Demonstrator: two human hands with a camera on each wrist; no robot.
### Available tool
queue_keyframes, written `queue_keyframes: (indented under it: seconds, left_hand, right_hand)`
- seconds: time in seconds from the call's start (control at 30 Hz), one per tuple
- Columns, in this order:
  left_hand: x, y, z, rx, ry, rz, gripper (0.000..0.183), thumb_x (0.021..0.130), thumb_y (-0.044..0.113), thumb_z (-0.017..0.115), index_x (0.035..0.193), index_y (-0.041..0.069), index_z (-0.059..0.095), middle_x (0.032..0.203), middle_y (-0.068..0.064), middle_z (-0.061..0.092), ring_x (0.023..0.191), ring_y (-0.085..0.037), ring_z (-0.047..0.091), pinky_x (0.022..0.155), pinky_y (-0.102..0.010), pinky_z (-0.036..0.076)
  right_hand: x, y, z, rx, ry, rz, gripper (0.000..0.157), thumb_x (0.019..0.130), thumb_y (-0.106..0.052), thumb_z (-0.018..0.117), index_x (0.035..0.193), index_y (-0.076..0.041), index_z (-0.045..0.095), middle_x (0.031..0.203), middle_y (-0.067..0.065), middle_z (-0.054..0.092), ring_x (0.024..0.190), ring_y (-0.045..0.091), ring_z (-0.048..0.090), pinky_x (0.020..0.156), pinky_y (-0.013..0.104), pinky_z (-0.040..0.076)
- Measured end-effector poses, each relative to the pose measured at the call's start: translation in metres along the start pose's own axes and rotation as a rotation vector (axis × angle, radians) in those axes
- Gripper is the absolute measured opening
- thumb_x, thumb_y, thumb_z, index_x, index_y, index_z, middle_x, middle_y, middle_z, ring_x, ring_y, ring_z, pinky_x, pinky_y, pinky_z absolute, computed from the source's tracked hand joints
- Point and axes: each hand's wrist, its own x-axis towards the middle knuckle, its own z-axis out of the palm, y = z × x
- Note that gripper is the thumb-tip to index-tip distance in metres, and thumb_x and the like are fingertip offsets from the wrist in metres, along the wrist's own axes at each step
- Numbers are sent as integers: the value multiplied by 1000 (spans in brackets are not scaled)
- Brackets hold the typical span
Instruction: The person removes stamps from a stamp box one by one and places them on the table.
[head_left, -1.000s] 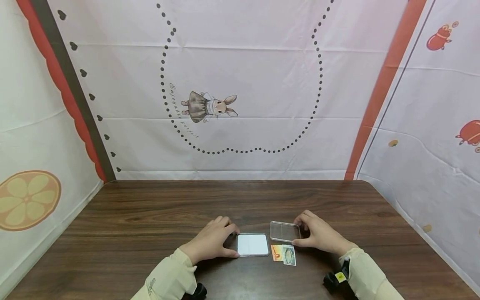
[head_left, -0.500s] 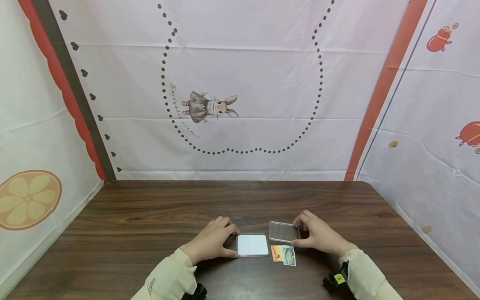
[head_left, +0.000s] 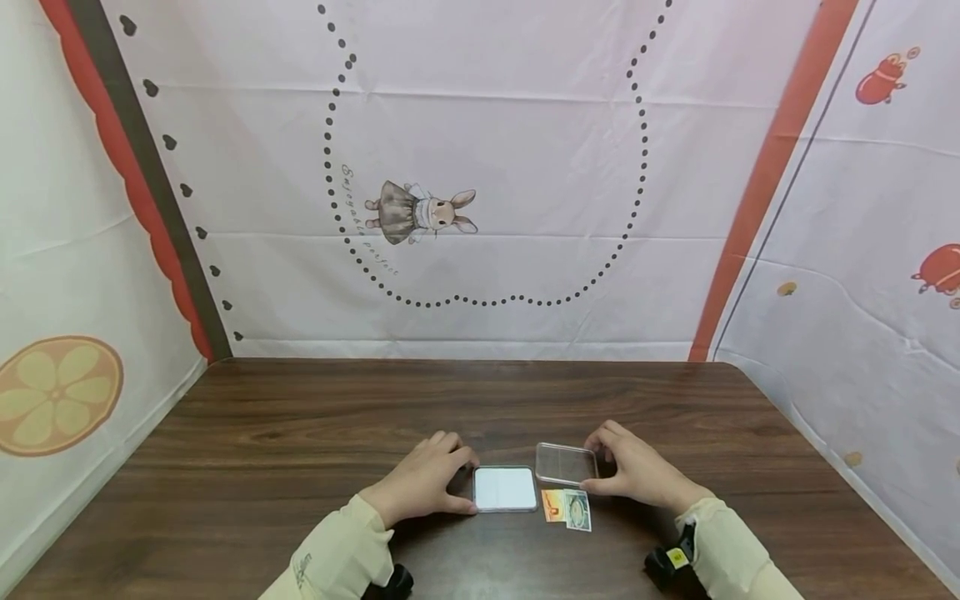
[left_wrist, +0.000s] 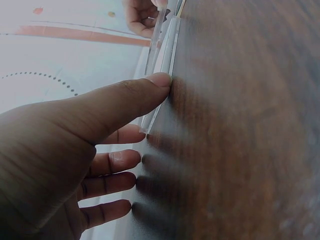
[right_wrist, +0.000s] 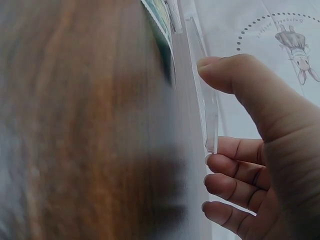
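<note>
A shallow clear plastic case with a white insert (head_left: pixel 506 489) lies flat on the table. My left hand (head_left: pixel 420 481) holds its left side, thumb at the near corner and index finger at the far one. To the right, a clear plastic lid (head_left: pixel 564 465) is pinched at its right end by my right hand (head_left: pixel 637 468). In the right wrist view the lid (right_wrist: pixel 211 112) sits slightly above the tabletop, between thumb and index finger. Two small stamp-like cards, one orange (head_left: pixel 553 505) and one green and white (head_left: pixel 577 510), lie overlapping just in front of the lid.
The dark wood table (head_left: pixel 337 400) extends around both hands. Printed white cloth (head_left: pixel 525 167) hangs behind it and along both sides. A black wrist device (head_left: pixel 670 562) sits below the right sleeve, and another (head_left: pixel 392 583) below the left.
My right hand and the clear lid have shifted slightly left, toward the case. The left hand, the case and the two cards stay in place.
</note>
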Motion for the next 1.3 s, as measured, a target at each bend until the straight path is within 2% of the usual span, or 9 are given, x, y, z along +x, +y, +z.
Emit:
queue_keyframes:
  seconds: [0.27,0.9,1.3]
  left_hand:
    - [3,1,-1,7,4,17,51,70,54,67,109,21,58,99,7,48,90,-9,42,80,-33,38]
    - [3,2,-4,12,1,7,51,70,54,67,108,21,58,98,7,48,88,-8,41,79,-31,37]
    - [-1,1,-3,-7,-20,-9,52,70,56,66,110,23,57,99,8,47,89,-8,41,79,-32,37]
  right_hand:
    - [-1,-2,-2,-3,-13,29,48,65,-55,71,95,-20,57,88,-9,47,76,5,44,64,20,39]
    - [1,-7,-4,-7,14,-17,45,64,-50,74,93,-19,58,86,-9,47,74,4,45,64,19,39]
    - [2,-12,-2,-15,-10,-8,45,65,-50,74,94,-19,57,87,-9,46,74,4,44,63,20,39]
